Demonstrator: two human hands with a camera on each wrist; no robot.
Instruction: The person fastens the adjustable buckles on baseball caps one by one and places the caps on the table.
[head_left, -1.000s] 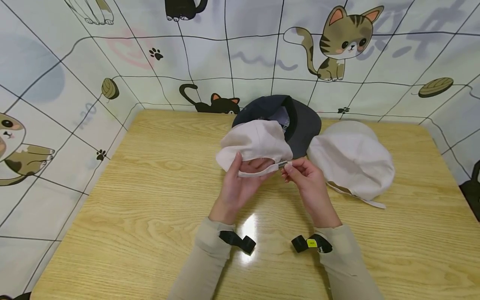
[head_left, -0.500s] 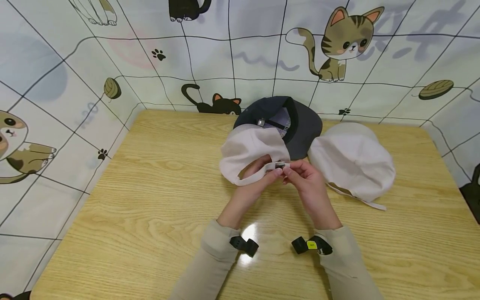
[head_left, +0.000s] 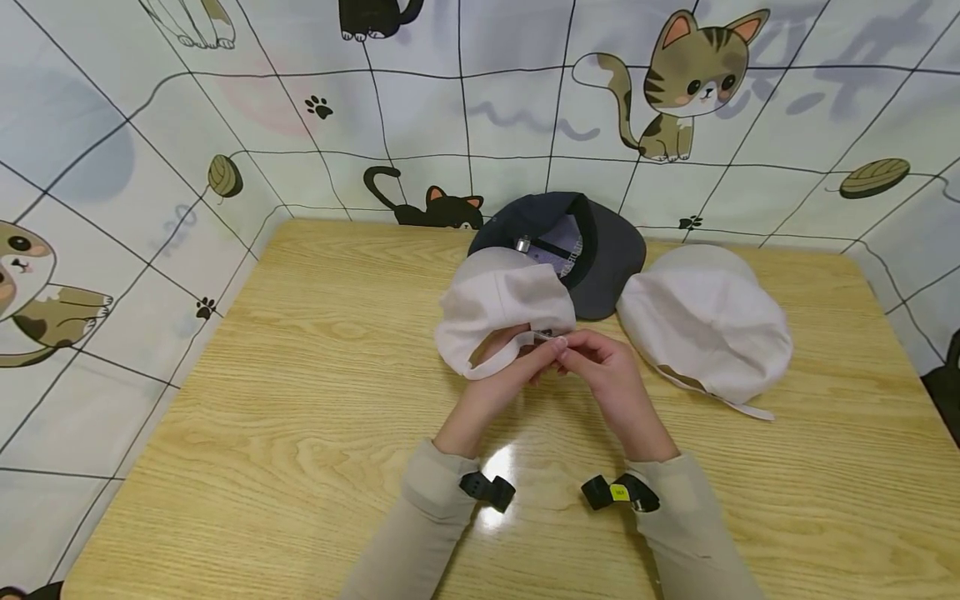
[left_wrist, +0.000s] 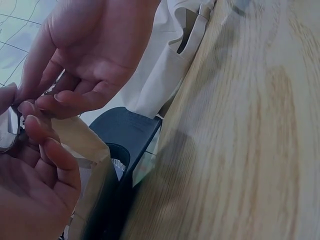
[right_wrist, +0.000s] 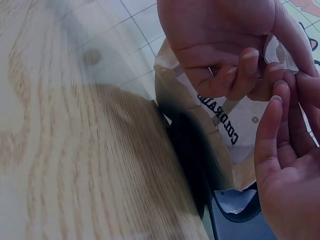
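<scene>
- The left hand [head_left: 498,387] has its thumb and forefinger brought together, pinching the strap [head_left: 495,364] of the nearer white cap [head_left: 506,300] right by the buckle [left_wrist: 13,120].
- The right hand [head_left: 618,387] has its thumb and fingertips closed together at the buckle end of that strap, gripping it; the bit between the tips is mostly hidden.
- The two hands' fingertips meet or nearly meet there; the left hand's other fingers [left_wrist: 62,157] are bent, not straight.
- The held cap is at the middle of the table [head_left: 300,400], back opening towards the person, overlapping the dark cap [head_left: 615,267] behind it in the head view.
- Just right of the hands, a second white cap [head_left: 708,325] lies on the table, its strap end sticking out.
</scene>
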